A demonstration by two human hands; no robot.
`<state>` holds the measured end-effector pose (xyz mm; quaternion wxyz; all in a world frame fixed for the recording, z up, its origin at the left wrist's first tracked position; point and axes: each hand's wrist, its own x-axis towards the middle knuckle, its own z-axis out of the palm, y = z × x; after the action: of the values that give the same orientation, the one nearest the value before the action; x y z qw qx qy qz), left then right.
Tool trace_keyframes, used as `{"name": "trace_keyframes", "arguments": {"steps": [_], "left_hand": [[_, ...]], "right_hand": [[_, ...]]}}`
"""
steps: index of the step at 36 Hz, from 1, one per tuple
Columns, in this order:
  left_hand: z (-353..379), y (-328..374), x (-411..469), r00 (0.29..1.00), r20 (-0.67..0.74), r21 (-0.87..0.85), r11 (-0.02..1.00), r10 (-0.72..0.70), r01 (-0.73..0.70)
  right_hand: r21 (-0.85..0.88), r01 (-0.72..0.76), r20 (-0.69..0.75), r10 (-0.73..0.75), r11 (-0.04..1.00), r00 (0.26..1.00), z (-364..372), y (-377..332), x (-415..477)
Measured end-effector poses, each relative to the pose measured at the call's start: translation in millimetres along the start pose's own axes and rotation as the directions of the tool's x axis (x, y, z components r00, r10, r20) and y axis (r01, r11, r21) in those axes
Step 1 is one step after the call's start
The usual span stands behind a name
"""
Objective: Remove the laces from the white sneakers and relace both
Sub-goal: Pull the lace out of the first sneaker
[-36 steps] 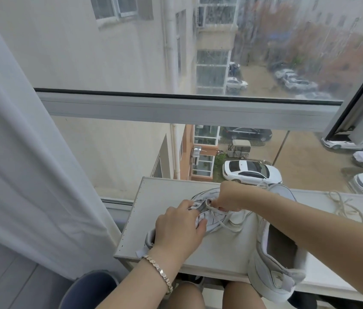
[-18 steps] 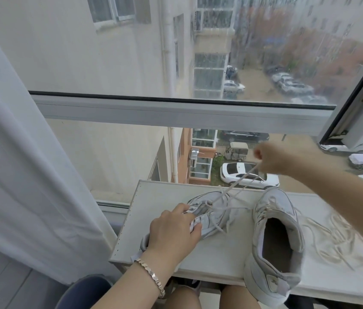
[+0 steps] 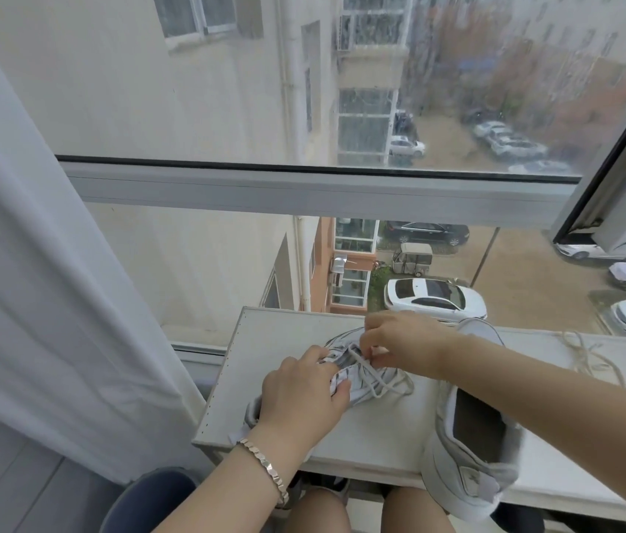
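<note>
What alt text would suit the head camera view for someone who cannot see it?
A person's left hand holds down a white sneaker on a white ledge by a rain-streaked window, while the right hand pinches its lace. A second white sneaker sits to the right, heel overhanging the near edge, with a loose lace beyond it.
</note>
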<state>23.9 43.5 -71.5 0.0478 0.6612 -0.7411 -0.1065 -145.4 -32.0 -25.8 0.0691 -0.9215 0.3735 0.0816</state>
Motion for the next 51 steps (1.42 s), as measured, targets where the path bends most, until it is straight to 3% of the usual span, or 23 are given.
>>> {"name": "trace_keyframes", "arguments": {"steps": [6,9,12,15,17,20,23,25,35,37,40,44,46,49,51], "left_hand": [[0.2,0.1,-0.2,1.0,-0.006,0.0,1.0,-0.005,0.005],[-0.4,-0.1,-0.8,1.0,-0.001,-0.004,1.0,0.003,-0.003],[-2.0,0.2,-0.4,1.0,0.011,-0.017,1.0,0.003,-0.003],[-2.4,1.1,-0.9,1.0,0.018,-0.011,1.0,-0.002,0.002],[-2.6,1.6,-0.7,1.0,0.015,-0.013,1.0,-0.007,0.008],[-2.2,2.0,-0.9,1.0,0.008,-0.003,1.0,0.001,-0.001],[-2.3,1.3,-1.2,1.0,0.006,-0.004,1.0,0.011,-0.011],[-2.2,1.1,-1.3,1.0,0.003,-0.007,1.0,0.008,-0.008],[-1.6,0.2,-1.7,1.0,0.001,-0.014,1.0,0.01,-0.01],[-2.0,-0.5,-2.0,1.0,0.002,-0.016,1.0,0.021,-0.02],[-2.5,-0.5,-1.7,1.0,0.005,-0.023,0.999,0.027,-0.027],[-2.3,0.9,-1.5,1.0,0.016,-0.017,1.0,0.016,-0.015],[-2.1,1.5,-1.2,1.0,0.021,-0.009,1.0,0.011,-0.011],[-1.8,1.3,-1.1,1.0,0.018,-0.007,1.0,0.007,-0.007],[-1.7,0.9,-1.0,1.0,0.018,-0.015,1.0,0.013,-0.012]], "right_hand": [[-0.219,0.017,0.076,-0.001,0.976,0.997,2.5,-6.1,6.4],[-0.221,-0.044,0.084,0.064,0.974,0.994,3.6,-2.6,4.0],[-0.281,-0.273,0.007,0.287,0.92,0.958,-12.6,24.4,-1.9],[-0.339,-0.507,0.028,0.547,0.792,0.837,-34.6,61.3,-17.9],[-0.333,-0.575,0.05,0.623,0.747,0.781,-34.9,67.8,-23.0],[-0.383,-0.498,-0.023,0.531,0.778,0.847,-16.2,51.3,-15.7],[-0.017,-0.268,0.003,0.268,0.963,0.964,-3.5,23.9,-7.3],[0.099,-0.131,0.046,0.127,0.986,0.991,-1.7,10.0,-2.9],[-0.156,0.031,0.053,-0.023,0.987,0.998,-0.4,-0.1,2.2],[-0.14,-0.002,0.05,0.009,0.99,0.999,-5.8,1.3,0.1],[-0.099,-0.186,0.085,0.194,0.978,0.977,-24.7,15.1,-5.0],[-0.165,-0.478,-0.003,0.485,0.863,0.875,-65.4,52.5,-29.3],[-0.23,-0.555,-0.026,0.565,0.8,0.825,-68.0,58.8,-37.8],[-0.32,-0.502,-0.015,0.526,0.803,0.85,-42.9,50.9,-28.8],[-0.212,-0.387,-0.017,0.393,0.897,0.919,-23.5,39.4,-19.9]]}}
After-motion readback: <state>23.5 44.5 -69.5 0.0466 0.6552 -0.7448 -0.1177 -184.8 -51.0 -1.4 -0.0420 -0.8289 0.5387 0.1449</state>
